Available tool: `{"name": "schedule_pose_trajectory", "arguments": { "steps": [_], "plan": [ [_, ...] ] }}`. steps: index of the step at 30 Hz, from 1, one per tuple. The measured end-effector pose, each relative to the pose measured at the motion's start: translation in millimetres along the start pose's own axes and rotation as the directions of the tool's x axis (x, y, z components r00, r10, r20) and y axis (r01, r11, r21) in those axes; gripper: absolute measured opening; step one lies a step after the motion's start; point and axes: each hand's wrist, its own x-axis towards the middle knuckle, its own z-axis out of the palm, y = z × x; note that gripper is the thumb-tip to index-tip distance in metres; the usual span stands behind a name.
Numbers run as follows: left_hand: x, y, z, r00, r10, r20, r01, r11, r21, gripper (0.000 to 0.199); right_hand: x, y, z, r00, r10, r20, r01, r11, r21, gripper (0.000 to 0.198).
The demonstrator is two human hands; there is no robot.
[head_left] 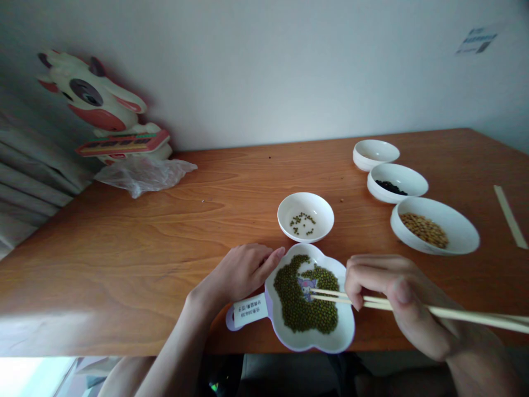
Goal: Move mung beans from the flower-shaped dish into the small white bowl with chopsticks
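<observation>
My right hand [397, 298] grips a pair of chopsticks [454, 314], whose tips are in a flower-shaped white dish [345, 331] with a lilac rim. Green mung beans [306, 318] cover much of its bottom around a printed cartoon figure [306, 289]. On the table beside the dish rests my left hand [250, 270], thumb stretched out by the rim, holding nothing I can see. The dish's labelled handle [250, 310] points left, below that hand. Just behind the dish stands a small white bowl [306, 237] with scattered mung beans.
At the right are three white bowls: one with tan beans or kernels [425, 230], one with black beans [390, 187], and a rear bowl [376, 157] whose bottom is hidden. A pale strip [510, 216] lies farther right. A cow toy [111, 110] and plastic bag [144, 175] occupy the back left.
</observation>
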Motion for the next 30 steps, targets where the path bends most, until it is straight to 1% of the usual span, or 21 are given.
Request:
{"name": "schedule_pose_trajectory", "arguments": {
  "steps": [3, 6, 9, 17, 24, 30],
  "plan": [
    [0.2, 0.7, 0.1, 1.0, 0.008, -0.003, -0.008, 1.0, -0.003, 0.061, 0.7, 0.8, -0.3, 1.0, -0.02, -0.014, 0.019, 1.0, -0.017, 0.07],
    [0.7, 1.0, 0.3, 1.0, 0.002, 0.005, -0.002, 1.0, -0.009, 0.062, 1.0, 0.0, -0.9, 1.0, -0.01, -0.021, 0.009, 1.0, -0.024, 0.073],
    [0.8, 1.1, -0.1, 1.0, -0.006, 0.009, 0.006, 1.0, -0.01, 0.063, 0.4, -2.0, -1.4, 1.0, 0.003, -0.009, -0.003, 0.999, -0.033, 0.076],
    [0.1, 0.7, 0.3, 1.0, -0.018, 0.004, 0.018, 1.0, -0.006, 0.063, 1.0, -5.8, -0.5, 0.999, 0.036, 0.027, -0.036, 0.999, -0.017, 0.076],
    [0.4, 1.9, 0.0, 1.0, -0.01, 0.0, 0.01, 1.0, -0.002, 0.064, 0.2, -5.5, 0.9, 1.0, -0.007, 0.015, 0.007, 1.0, -0.014, 0.069],
    [0.0, 2.4, -0.9, 1.0, -0.006, -0.008, 0.006, 1.0, -0.01, 0.065, 2.1, -6.0, -0.1, 1.0, -0.017, -0.014, 0.017, 1.0, -0.01, 0.073]
  ]
}}
